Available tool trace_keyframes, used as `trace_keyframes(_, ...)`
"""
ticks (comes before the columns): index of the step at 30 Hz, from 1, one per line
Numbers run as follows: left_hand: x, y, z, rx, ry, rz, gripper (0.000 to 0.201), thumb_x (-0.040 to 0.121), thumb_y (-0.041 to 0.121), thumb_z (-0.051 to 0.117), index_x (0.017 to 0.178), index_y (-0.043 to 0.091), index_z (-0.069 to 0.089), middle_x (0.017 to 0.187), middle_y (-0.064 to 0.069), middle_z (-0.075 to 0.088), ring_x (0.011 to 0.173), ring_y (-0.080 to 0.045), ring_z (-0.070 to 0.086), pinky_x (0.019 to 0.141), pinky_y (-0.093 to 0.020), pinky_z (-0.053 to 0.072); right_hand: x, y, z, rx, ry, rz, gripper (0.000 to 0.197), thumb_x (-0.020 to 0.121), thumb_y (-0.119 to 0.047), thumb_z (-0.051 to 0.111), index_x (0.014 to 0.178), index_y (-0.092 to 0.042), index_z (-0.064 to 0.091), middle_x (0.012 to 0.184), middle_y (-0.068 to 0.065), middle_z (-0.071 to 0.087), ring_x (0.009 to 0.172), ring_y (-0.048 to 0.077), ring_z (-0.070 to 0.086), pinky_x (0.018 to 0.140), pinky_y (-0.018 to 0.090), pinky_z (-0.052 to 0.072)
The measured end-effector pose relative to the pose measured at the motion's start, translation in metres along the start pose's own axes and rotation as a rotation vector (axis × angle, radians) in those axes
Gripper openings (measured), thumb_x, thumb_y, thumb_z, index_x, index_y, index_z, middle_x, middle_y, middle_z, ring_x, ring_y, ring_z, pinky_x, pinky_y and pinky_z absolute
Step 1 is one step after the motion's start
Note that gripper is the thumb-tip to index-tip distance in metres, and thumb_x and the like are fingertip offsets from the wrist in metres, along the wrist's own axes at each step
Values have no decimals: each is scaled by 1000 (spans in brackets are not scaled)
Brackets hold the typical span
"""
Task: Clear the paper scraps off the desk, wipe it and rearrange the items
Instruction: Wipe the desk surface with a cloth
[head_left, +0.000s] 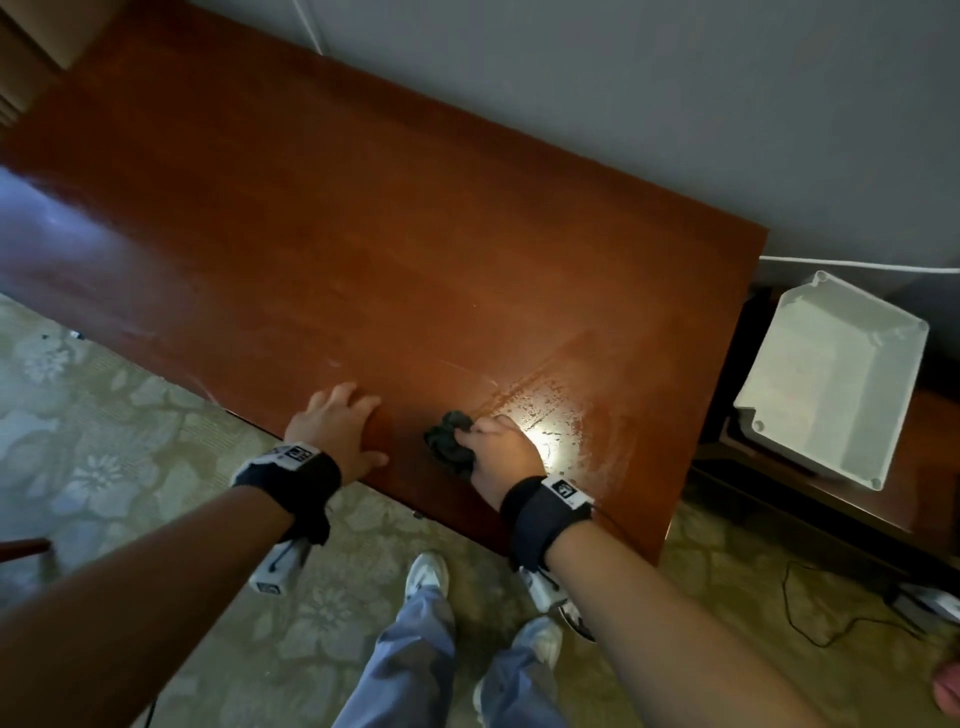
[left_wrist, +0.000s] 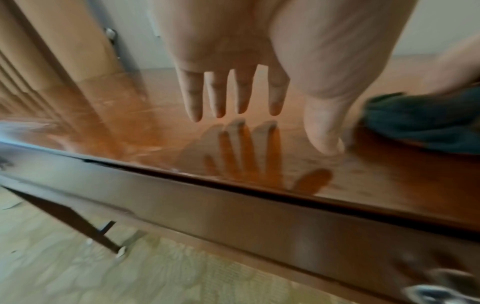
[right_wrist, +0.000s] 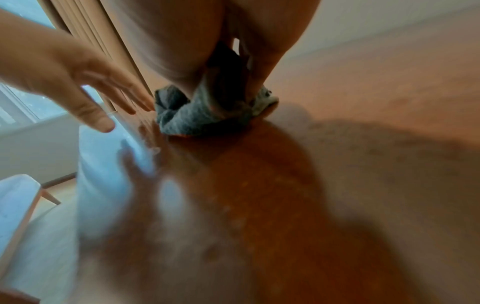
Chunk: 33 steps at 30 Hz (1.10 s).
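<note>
- The right hand (head_left: 501, 452) grips a bunched dark cloth (head_left: 451, 441), pressed on the desk (head_left: 363, 234) near its front edge. The left hand (head_left: 337, 423) lies open just beside it, fingers straight.
- Wiping looks to be the step in hand. It would go better with the cloth flattened for wider contact and overlapping strokes run through the wet speckled patch (head_left: 550, 410) on its right.
- Only the head view shows how far that patch spreads, and the white box (head_left: 831, 379) beyond the desk's right end.
- The left wrist view alone shows the thumb tip touching the desk. The right wrist view shows the cloth bunched inside the grip.
</note>
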<state>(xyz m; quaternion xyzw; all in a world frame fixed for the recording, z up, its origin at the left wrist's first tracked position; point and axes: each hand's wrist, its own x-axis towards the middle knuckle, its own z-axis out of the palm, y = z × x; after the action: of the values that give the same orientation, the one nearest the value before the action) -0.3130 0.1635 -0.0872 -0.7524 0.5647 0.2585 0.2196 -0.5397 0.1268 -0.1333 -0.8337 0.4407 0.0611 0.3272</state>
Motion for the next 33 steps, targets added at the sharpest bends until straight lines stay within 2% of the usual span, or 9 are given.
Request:
trace_keyframes(3,22,-43,-10,-16,-35,-93,104,71,70,71,154,41,14,164,-4,1,149,-34,7,119,-53,20,4,13,-16,-13,67,43,49,85,-4,54,128,-28,63,125,-4,61,112,27,45,85,30,46)
trace_keyframes(7,54,-89,-32,-44,-83,-173,134,57,72,80,154,41,-7,163,-5,-18,149,-39,-8,118,-62,8,14,53,-59,20,270,374,45,90,-1,56,130,-23,62,137,4,57,129,30,44,111,38,33)
trace_keyframes(12,75,-111,-36,-113,-140,-150,148,50,63,89,153,42,-15,160,-2,-27,148,-43,-12,118,-62,14,31,69,-72,46,375,566,40,85,-1,63,123,-13,66,126,9,63,119,33,49,108,44,41)
trace_keyframes(16,75,-114,-32,-161,-124,-141,146,52,59,90,152,44,-15,159,3,-29,148,-41,-15,114,-62,26,38,25,-47,69,400,523,33,86,-4,64,118,-9,68,117,7,64,111,31,51,100,40,47)
trace_keyframes(20,75,-116,-33,-171,-123,-124,145,53,59,90,153,42,-14,159,1,-29,147,-43,-15,114,-62,26,56,-45,-11,176,276,332,24,86,-7,62,108,-9,71,114,8,63,110,32,54,98,37,47)
trace_keyframes(24,74,-119,-32,-185,-126,-103,144,54,59,89,153,42,-14,159,1,-30,147,-43,-16,114,-62,26,74,-101,18,96,127,116,41,81,-7,63,121,-13,67,110,5,59,109,31,46,90,36,49)
trace_keyframes(26,74,-119,-32,-191,-126,-99,143,55,59,89,153,42,-14,159,1,-31,147,-43,-17,114,-62,26,78,-106,19,77,77,97,45,84,-6,60,127,-13,63,110,5,58,110,29,44,88,34,47)
trace_keyframes(29,73,-119,-33,-199,-126,-92,143,55,59,88,153,43,-15,159,1,-32,147,-42,-18,115,-62,25,76,-95,15,77,125,95,40,82,-5,64,120,-14,69,101,5,63,102,30,50,82,37,52)
trace_keyframes(33,72,-120,-32,-194,-112,-95,142,55,61,88,152,44,-15,159,2,-31,147,-41,-18,115,-60,25,74,-57,-17,133,234,270,31,87,-7,62,117,-14,70,113,6,64,112,30,51,96,38,47)
